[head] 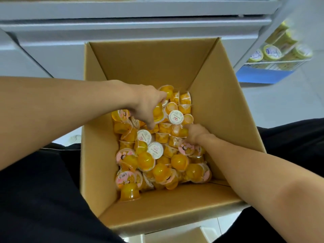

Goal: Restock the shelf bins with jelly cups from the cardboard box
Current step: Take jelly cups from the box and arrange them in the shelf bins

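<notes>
Both hands are down in the cardboard box [219, 106] that fills the middle of the frame, working in the heap of yellow jelly cups [157, 151] lying loose on its floor. The left hand [149, 104], just above centre, has its fingers curled down around a cup or two at the far end of the heap. The right hand [196, 134], a little right of centre, is buried knuckles-up among the cups, fingers bent under and out of sight, so whether it grips anything I cannot tell. The step in hand looks like gathering a handful. To do it well, scoop from under the rims rather than squeezing the soft domes (the foil lids could peel), and take only what each hand can carry to the shelf bin [273, 62], upper right.
</notes>
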